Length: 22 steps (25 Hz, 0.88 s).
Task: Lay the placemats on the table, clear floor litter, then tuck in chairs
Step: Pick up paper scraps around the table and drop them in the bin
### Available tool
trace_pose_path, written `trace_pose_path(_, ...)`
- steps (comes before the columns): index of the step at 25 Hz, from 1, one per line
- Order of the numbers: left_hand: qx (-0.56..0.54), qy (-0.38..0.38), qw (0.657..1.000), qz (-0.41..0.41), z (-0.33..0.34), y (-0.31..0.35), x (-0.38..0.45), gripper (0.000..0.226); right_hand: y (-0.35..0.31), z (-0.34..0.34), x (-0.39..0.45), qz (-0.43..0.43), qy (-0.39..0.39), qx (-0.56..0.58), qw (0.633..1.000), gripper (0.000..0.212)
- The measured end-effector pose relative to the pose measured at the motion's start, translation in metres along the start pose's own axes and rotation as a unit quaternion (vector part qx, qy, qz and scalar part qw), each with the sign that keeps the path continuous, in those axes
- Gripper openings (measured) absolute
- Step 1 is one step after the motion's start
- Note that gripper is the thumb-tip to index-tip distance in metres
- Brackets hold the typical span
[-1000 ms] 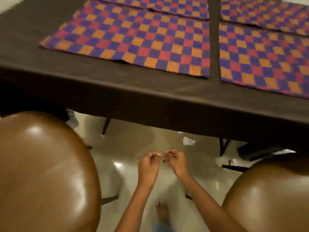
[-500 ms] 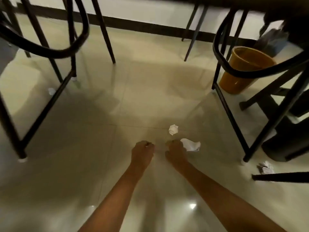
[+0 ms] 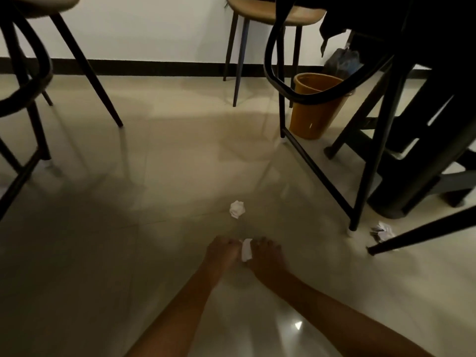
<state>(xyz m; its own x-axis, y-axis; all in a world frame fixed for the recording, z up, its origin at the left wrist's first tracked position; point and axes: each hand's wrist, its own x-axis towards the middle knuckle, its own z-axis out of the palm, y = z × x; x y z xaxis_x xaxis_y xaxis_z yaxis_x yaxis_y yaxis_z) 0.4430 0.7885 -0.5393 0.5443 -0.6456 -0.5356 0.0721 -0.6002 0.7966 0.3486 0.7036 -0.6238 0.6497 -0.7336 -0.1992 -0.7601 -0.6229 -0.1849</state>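
Note:
I am crouched low over the glossy tiled floor. My left hand (image 3: 222,251) and my right hand (image 3: 266,256) are side by side just above the floor, fingers curled. A flat white paper scrap (image 3: 246,249) is pinched between them and touches both. A crumpled white paper ball (image 3: 237,208) lies on the tiles a short way beyond my hands. Another crumpled paper (image 3: 382,231) lies to the right, beside a black chair leg (image 3: 360,191). The placemats and the tabletop are out of view.
An orange waste bin (image 3: 314,106) stands at the back right behind a chair's black frame. Black chair legs (image 3: 85,65) rise at the left, and a tan-seated chair (image 3: 260,11) stands at the back by the white wall. A dark table base (image 3: 417,176) fills the right.
My view dropped from the tabletop with its placemats to floor level. My hands moved forward to the paper scrap, which lay right of my right hand and now sits between both.

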Motion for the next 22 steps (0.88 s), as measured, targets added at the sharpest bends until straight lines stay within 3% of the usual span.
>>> trace_pose_path(2,-0.021,-0.016,0.999,-0.020,0.006,-0.014,0.002,0.018,-0.003,-0.005,-0.015,-0.008,0.061,0.065,0.996,0.040)
trace_pose_path(4,-0.037,0.013,0.999,-0.024,0.011,-0.014,0.000,0.022,-0.013,-0.029,-0.038,0.022,-0.032,0.187,0.982,0.034)
trace_pose_path(7,-0.008,0.069,0.998,-0.005,0.014,0.000,-0.003,0.032,-0.016,-0.046,-0.031,0.119,-0.030,0.364,0.923,0.037)
trace_pose_path(10,-0.055,0.099,0.993,-0.012,0.009,0.007,-0.005,0.059,-0.021,-0.065,-0.024,0.129,-0.021,0.585,0.800,0.020)
trace_pose_path(12,-0.149,0.073,0.986,-0.030,0.005,0.008,-0.005,0.074,-0.032,-0.079,-0.033,0.134,-0.003,0.735,0.665,0.015)
trace_pose_path(13,-0.174,0.036,0.984,-0.027,0.004,0.013,-0.008,0.065,-0.037,-0.084,-0.037,0.140,0.002,0.770,0.623,0.016)
trace_pose_path(14,-0.188,-0.011,0.982,-0.016,0.004,0.019,-0.013,0.051,-0.042,-0.088,-0.041,0.143,0.006,0.781,0.607,0.014)
trace_pose_path(16,-0.212,-0.032,0.977,-0.004,0.012,0.031,-0.016,0.034,-0.049,-0.090,-0.047,0.144,0.018,0.772,0.619,0.015)
trace_pose_path(19,-0.317,0.067,0.944,-0.061,0.026,0.037,-0.013,0.039,-0.056,-0.102,-0.053,0.135,-0.002,0.704,0.697,0.023)
trace_pose_path(22,-0.411,0.082,0.904,-0.078,0.026,0.043,-0.011,0.012,-0.053,-0.110,-0.054,0.100,0.014,0.656,0.748,0.029)
